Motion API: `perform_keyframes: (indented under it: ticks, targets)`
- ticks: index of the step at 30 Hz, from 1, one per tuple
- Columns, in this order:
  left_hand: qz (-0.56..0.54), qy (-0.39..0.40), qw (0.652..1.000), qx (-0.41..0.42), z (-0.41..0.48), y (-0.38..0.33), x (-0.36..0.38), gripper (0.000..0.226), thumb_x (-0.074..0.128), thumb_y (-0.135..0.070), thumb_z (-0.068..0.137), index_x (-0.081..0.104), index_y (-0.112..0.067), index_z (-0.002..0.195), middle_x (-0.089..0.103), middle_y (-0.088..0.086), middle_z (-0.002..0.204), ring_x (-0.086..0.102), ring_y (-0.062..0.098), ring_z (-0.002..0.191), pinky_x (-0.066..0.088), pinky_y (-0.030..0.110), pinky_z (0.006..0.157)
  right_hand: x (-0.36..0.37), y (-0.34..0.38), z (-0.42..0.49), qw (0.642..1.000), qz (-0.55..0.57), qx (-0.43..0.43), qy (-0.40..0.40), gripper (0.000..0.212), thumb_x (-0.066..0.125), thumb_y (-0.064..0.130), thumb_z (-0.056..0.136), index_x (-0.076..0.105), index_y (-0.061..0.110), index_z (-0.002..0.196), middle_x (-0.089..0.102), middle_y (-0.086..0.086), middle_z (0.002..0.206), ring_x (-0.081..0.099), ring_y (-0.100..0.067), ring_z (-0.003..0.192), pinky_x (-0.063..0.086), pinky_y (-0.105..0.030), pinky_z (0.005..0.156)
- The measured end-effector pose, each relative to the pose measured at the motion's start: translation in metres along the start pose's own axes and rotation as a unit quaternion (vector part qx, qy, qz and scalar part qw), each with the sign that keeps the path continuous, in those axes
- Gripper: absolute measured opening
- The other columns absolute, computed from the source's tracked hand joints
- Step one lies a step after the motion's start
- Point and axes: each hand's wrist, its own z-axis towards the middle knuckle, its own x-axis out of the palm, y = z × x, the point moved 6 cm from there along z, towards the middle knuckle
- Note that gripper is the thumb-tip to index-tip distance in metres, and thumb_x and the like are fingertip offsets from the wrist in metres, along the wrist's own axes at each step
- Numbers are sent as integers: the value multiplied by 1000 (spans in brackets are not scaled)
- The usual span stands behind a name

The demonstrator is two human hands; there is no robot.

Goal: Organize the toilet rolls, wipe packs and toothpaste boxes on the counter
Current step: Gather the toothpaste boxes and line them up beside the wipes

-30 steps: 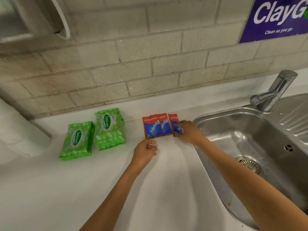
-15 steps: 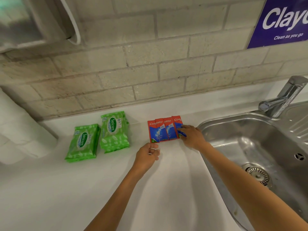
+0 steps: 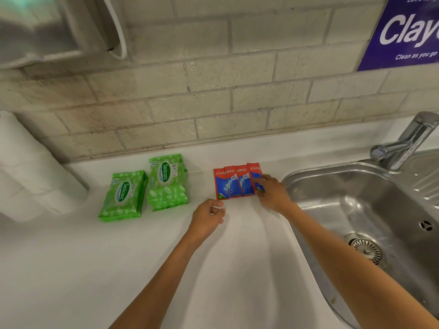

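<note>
The left hand (image 3: 209, 216) sits just short of the near-left corner of the row of toothpaste boxes (image 3: 231, 184), its fingers curled into a fist around nothing and its forearm stretched straight. The right hand (image 3: 273, 193) lies palm down at the row's right end, its straight fingers (image 3: 262, 179) resting on top.

Toilet rolls (image 3: 35, 176) partly off-frame, left
</note>
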Motion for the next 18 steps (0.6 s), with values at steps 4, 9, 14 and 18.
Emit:
perform_keyframes:
  ticks: [4,9,14,18]
  targets:
    - [5,-13,1000,8,-5,-1,-9,24,54,-9,90,57,-6,113,61,9,93,57,14,70,43,22,64,-1,19,-10,1000,27,-16,-6,40,50,23,92,49,19,132,41,-8,143,44,-27,127,40,-38,103]
    - [62,-57,996,29,-14,3,-23,25,52,-9,90,60,-5,114,60,8,95,56,18,82,45,22,70,3,39,-27,998,52,-36,-15,39,52,24,92,51,15,130,47,-7,138,50,-26,122,44,-34,98]
    - [186,-71,975,99,-19,5,-20,31,51,-12,92,55,-7,122,58,13,122,58,25,107,43,26,91,15,39,-42,999,7,-46,-27,50,51,29,93,38,16,140,36,-9,148,39,-26,133,37,-36,105]
    - [297,-63,936,179,-10,1,-8,43,44,-21,96,41,-10,137,43,9,141,45,22,128,38,29,103,22,35,-44,998,-11,-44,-48,56,44,33,96,26,16,146,21,-9,156,22,-26,144,21,-38,117]
